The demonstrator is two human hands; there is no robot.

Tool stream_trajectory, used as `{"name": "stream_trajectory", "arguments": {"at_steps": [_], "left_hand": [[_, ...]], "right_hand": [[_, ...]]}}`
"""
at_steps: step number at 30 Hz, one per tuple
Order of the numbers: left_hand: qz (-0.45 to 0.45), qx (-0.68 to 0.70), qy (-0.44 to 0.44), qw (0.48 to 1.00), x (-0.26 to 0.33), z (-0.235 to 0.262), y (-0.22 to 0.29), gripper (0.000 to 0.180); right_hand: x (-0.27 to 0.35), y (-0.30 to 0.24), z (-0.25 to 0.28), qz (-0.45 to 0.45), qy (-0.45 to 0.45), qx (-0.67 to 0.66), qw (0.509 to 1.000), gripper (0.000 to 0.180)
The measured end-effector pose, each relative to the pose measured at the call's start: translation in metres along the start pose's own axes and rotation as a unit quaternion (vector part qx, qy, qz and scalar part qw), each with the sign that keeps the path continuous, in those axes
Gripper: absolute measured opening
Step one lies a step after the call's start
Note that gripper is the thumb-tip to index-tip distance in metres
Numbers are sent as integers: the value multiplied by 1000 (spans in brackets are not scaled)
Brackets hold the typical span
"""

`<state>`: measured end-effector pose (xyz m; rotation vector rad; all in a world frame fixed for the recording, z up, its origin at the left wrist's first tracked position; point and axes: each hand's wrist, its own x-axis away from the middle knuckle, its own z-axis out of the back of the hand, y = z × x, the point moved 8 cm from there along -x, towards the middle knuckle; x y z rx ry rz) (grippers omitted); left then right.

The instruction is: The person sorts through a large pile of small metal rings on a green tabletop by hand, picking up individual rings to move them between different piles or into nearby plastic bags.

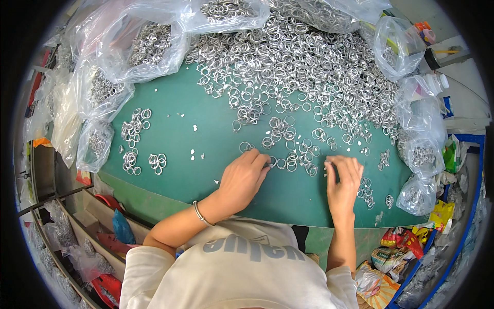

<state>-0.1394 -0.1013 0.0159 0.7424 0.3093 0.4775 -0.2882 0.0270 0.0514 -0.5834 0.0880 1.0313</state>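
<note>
A big heap of silver metal rings (pixel 309 56) covers the far part of the green tabletop (pixel 170 139). Closer in, a loose cluster of rings (pixel 292 160) lies between my two hands. My left hand (pixel 244 181) rests at the left side of this cluster, fingers curled down and fingertips among rings; what they pinch, if anything, is hidden. On the cluster's right, my right hand (pixel 343 180) has thumb and forefinger drawn together, with something too small to make out at the tips. A bangle (pixel 201 213) circles my left wrist.
Clear plastic bags of rings (pixel 150 45) line the far and left edges, with more bags (pixel 423 159) at right. Small ring piles (pixel 135 126) lie at left and others (pixel 366 193) at right. White chips dot the tabletop. Colourful packets (pixel 396 257) sit below the right edge.
</note>
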Motion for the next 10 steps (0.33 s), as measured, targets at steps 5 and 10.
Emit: {"name": "stream_trajectory", "arguments": {"at_steps": [5, 10], "left_hand": [[-5, 12, -9, 1000, 4, 3, 3, 16], [80, 154, -43, 984, 13, 10, -9, 16]], "right_hand": [[16, -41, -28, 77, -103, -31, 991, 19], [12, -31, -15, -8, -105, -91, 990, 22]]}}
